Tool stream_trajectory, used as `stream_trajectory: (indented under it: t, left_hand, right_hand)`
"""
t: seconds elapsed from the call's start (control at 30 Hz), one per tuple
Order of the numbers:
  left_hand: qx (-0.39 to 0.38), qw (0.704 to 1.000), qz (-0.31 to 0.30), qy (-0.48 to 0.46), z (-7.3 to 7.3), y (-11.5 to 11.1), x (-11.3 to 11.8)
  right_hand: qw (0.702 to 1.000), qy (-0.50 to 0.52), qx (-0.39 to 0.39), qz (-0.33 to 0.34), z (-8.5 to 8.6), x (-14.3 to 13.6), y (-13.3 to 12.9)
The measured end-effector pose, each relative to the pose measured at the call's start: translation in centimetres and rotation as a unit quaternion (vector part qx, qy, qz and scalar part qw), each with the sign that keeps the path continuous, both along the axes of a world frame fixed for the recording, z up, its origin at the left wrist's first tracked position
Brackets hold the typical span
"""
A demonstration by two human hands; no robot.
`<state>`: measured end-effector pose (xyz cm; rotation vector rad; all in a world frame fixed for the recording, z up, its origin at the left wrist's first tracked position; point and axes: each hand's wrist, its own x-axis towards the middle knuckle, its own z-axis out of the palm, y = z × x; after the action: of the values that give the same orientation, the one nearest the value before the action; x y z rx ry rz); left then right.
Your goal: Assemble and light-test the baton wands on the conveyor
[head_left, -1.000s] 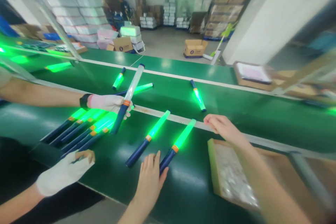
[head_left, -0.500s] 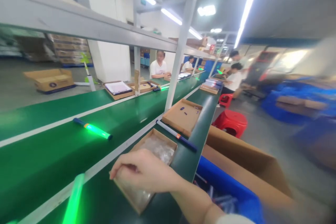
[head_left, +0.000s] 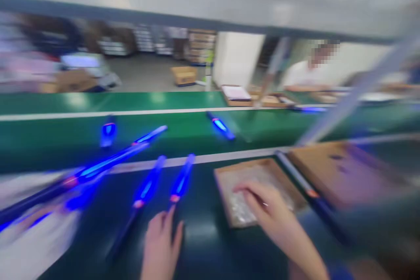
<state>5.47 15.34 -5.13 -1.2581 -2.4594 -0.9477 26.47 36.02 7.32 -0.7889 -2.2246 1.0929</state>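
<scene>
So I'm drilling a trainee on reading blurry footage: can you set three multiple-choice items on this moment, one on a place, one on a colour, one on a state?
1. Where is the right hand?
A. Over the shallow cardboard tray of clear bits
B. On the far belt
C. On a red stool

2. What colour do the light sticks glow?
A. Green
B. Blue
C. Red

3. How is the left hand?
A. Clenched round a box
B. Raised off the belt
C. Flat, fingers spread, at the base of a stick

Answers: 1 A, the fingers reach into the tray. 2 B, every lit tube shows blue. 3 C, the palm lies on the green belt by the stick's dark handle.
</scene>
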Motion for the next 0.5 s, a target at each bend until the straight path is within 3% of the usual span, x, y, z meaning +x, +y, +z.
stream_trajectory:
  t: [0.1, 0.2, 0.5]
  left_hand:
    - [-0.058, 0.998, 0.033, 0.022, -0.2, -2.0, -0.2]
    - [-0.077, 0.993, 0.092, 0.001, 0.7, -3.3, 0.4]
    - [-0.085, 0.990, 0.104, -0.046, 2.5, -5.4, 1.6]
  right_hand:
    - [0.995, -0.049, 0.020, 0.082, -4.3, -0.5, 1.1]
    - [0.994, -0.077, 0.040, 0.070, -7.1, -0.8, 1.2]
    - [0.982, -0.136, 0.073, 0.112, -9.2, -3.9, -1.1]
